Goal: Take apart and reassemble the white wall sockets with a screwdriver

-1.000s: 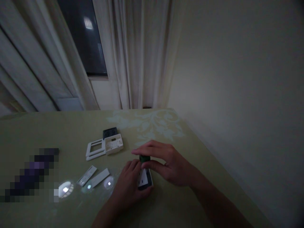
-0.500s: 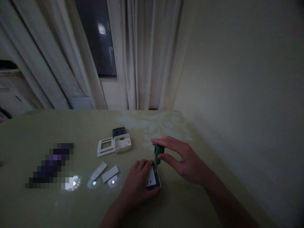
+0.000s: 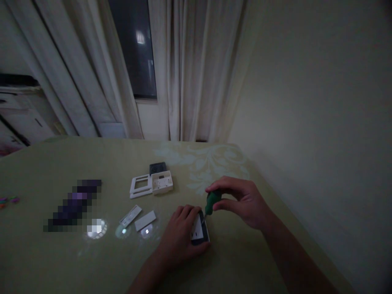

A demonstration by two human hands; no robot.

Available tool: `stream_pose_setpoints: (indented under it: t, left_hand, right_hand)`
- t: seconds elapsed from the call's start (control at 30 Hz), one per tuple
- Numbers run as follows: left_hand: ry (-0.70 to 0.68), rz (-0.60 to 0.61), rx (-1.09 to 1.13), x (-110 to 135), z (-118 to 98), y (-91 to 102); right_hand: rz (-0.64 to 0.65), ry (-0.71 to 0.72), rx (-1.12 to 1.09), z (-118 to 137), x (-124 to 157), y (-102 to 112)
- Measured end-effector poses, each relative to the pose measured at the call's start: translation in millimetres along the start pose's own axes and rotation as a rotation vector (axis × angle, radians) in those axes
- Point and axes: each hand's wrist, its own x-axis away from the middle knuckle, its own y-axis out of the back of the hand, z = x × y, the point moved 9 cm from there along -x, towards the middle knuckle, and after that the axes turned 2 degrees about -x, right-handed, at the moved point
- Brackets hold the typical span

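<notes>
A wall socket point(image 3: 198, 230) with a white face and dark border lies on the table. My left hand point(image 3: 180, 232) is closed around its left side, thumb along the near edge and fingers over the far one, hiding part of it. In my right hand point(image 3: 241, 200) is a screwdriver point(image 3: 212, 201) with a short green handle, pinched between thumb and fingers. It leans to the right, and its tip meets the socket's dark border near the far right corner. Whether a screw sits under the tip is too small to tell.
Beyond my left hand are two white strips point(image 3: 145, 221), a white frame point(image 3: 141, 185), an open white box point(image 3: 162, 182) and a dark module point(image 3: 157, 168). A blurred-out dark object point(image 3: 73, 206) lies on the left. The wall point(image 3: 321, 143) runs along the table's right side.
The screwdriver's handle has tilted further right with my right hand, its tip staying at the socket's border. My left hand keeps its hold. The whole view has shifted slightly.
</notes>
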Motion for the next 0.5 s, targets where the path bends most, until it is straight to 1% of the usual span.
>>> stream_pose_setpoints:
  t: [0.1,0.17,0.27,0.33,0.37,0.4,0.43,0.5]
  left_hand:
    - [-0.008,-0.012,-0.011,0,0,0.5]
    - [-0.007,-0.014,-0.014,0,-1,0.8]
    - [-0.015,0.008,-0.022,4,-6,2.6]
    - [-0.036,0.001,-0.031,10,-9,11.7]
    - [-0.042,-0.021,-0.035,13,-9,21.1]
    - [-0.028,-0.065,-0.038,17,-6,34.8]
    - [0.009,-0.123,-0.040,21,1,52.3]
    - [0.099,-0.273,-0.026,33,25,96.6]
  right_hand:
    - [0.022,0.027,0.063,14,3,-13]
    - [0.020,0.024,0.077,16,3,-18]
    - [0.009,-0.003,0.072,12,2,-17]
    - [-0.007,-0.023,0.064,8,3,-13]
    - [-0.014,-0.030,0.061,7,3,-12]
    - [-0.021,-0.034,0.059,5,3,-10]
    - [-0.023,-0.039,0.059,5,3,-9]
    - [-0.020,-0.048,0.062,4,2,-9]
